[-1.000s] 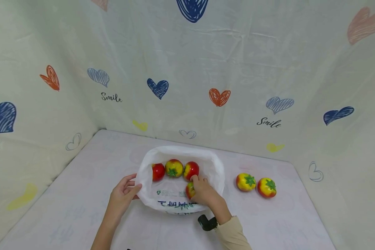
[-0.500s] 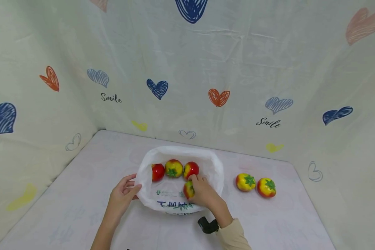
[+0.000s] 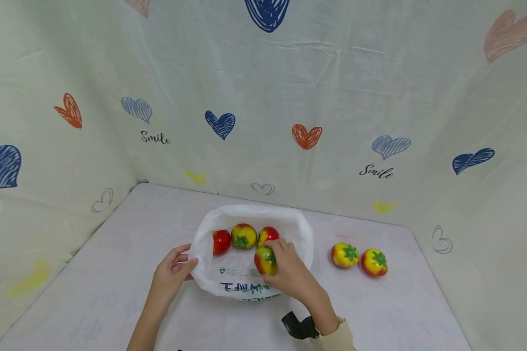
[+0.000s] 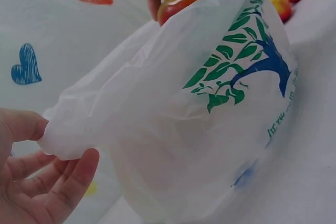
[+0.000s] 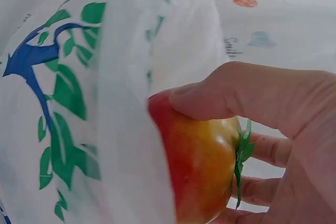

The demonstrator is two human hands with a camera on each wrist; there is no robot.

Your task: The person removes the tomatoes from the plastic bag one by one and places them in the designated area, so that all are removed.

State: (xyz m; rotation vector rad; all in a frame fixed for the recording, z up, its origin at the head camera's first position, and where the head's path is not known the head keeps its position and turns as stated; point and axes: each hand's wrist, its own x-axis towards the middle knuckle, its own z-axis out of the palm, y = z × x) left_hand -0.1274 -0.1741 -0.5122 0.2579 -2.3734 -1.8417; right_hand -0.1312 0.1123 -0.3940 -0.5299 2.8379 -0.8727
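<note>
From the head, the right hand grips a fruit at the mouth of a white bag, three more fruits inside, two others on the desk beside it. At the left wrist, the left hand pinches the bag's rim. At the right wrist, fingers and thumb curl round the fruit, which the bag partly hides.

The left hand pinches — the right hand curls, gripping.

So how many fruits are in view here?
6. The right hand holds one fruit; the bag holds a left fruit, middle fruit and right fruit; two fruits lie on the table. The bag may hide more.
</note>
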